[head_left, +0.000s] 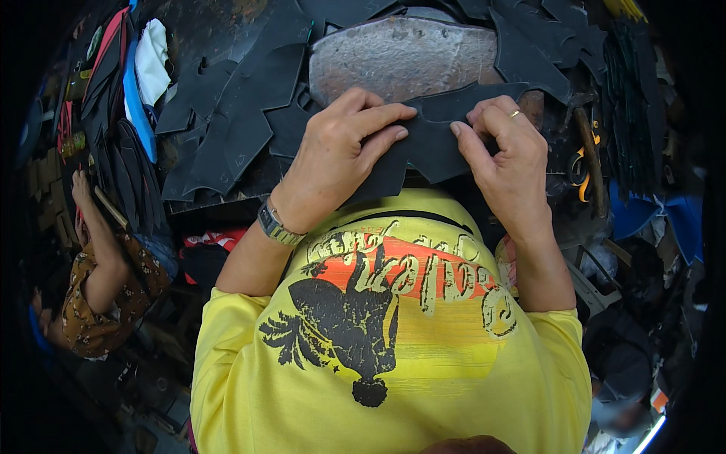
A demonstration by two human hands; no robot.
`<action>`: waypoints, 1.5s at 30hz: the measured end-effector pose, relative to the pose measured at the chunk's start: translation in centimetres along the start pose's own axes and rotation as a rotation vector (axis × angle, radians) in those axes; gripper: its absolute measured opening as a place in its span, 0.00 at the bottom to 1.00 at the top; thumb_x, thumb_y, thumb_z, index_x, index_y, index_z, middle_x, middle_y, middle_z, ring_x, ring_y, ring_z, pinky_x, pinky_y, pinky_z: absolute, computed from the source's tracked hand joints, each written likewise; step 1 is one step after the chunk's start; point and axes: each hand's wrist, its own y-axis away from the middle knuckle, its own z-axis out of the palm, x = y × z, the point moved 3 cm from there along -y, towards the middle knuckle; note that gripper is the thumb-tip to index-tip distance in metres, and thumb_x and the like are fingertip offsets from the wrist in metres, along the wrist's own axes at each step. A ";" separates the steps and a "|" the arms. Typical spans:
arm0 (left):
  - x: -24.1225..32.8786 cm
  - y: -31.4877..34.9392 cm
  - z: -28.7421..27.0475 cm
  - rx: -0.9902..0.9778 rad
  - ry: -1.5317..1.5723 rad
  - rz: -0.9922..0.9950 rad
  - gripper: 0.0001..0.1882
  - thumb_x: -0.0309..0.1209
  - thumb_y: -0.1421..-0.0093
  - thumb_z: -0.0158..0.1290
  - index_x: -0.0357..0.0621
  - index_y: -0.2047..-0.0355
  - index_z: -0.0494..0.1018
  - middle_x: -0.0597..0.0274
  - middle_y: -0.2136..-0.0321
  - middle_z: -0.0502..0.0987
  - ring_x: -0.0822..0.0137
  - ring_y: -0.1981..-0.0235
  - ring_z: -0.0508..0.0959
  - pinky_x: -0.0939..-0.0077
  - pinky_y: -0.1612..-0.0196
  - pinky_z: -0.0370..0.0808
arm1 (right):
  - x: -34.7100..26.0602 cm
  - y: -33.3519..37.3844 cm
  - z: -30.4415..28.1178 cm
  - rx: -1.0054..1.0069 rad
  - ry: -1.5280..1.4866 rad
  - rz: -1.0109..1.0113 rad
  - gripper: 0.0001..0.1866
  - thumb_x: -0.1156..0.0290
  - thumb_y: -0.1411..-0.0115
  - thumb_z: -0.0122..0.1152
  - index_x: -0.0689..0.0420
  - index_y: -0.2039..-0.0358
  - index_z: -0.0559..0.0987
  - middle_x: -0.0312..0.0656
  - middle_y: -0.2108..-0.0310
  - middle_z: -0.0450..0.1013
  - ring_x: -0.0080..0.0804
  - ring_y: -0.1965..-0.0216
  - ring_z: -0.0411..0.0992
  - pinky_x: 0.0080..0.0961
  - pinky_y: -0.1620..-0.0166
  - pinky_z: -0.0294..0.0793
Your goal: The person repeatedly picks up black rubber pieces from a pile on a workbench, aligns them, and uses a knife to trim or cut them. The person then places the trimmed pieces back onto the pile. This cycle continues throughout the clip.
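Note:
A black, leather-like cut piece (446,144) with curved, pointed edges lies at the near edge of the bench, in front of my body. My left hand (340,144) has its thumb and forefinger on the piece's left part, the other fingers curled. On the other side, my right hand (510,147) pinches the piece's upper right part between thumb and bent fingers. Just beyond both hands is a worn, greyish-brown slab (401,57). Similar black cut pieces (246,113) lie flat and overlapping to the left, and more black pieces (533,45) surround the slab's right side.
Orange-handled scissors (581,175) hang at the right bench edge beside a wooden handle (588,155). Bundles of black strips (635,106) stand farther right. At left are a blue strip (139,106), white cloth (152,62) and another person in a patterned brown top (113,295).

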 end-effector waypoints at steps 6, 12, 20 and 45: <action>0.1 0.0 0.2 -0.024 -0.034 0.002 0.13 0.25 0.41 0.64 0.45 0.54 0.84 0.57 0.66 0.77 0.58 0.68 0.81 0.67 0.62 0.78 | -0.1 -0.1 0.3 0.003 0.054 -0.035 0.12 0.75 0.43 0.69 0.63 0.75 0.73 0.46 0.73 0.70 0.47 0.74 0.73 0.38 0.70 0.72; 0.1 -0.3 0.3 -0.052 -0.072 0.039 0.15 0.25 0.41 0.65 0.46 0.52 0.84 0.57 0.65 0.77 0.59 0.67 0.81 0.68 0.62 0.79 | -0.1 0.1 0.4 0.001 0.089 -0.039 0.12 0.75 0.42 0.69 0.63 0.75 0.73 0.46 0.71 0.70 0.48 0.72 0.73 0.40 0.69 0.73; -0.1 -0.2 0.4 -0.069 -0.084 0.053 0.15 0.26 0.40 0.64 0.47 0.51 0.83 0.57 0.64 0.77 0.58 0.64 0.82 0.69 0.60 0.80 | -0.2 0.4 0.5 -0.004 0.120 -0.036 0.11 0.75 0.42 0.69 0.63 0.73 0.73 0.46 0.68 0.73 0.49 0.71 0.75 0.39 0.68 0.74; -0.5 -2.5 0.7 -0.224 -0.180 0.202 0.21 0.32 0.41 0.64 0.42 0.47 0.79 0.54 0.46 0.79 0.53 0.44 0.78 0.64 0.43 0.76 | -0.8 1.4 -0.8 -0.061 0.248 -0.055 0.11 0.73 0.44 0.72 0.63 0.66 0.78 0.45 0.66 0.73 0.47 0.63 0.74 0.38 0.60 0.74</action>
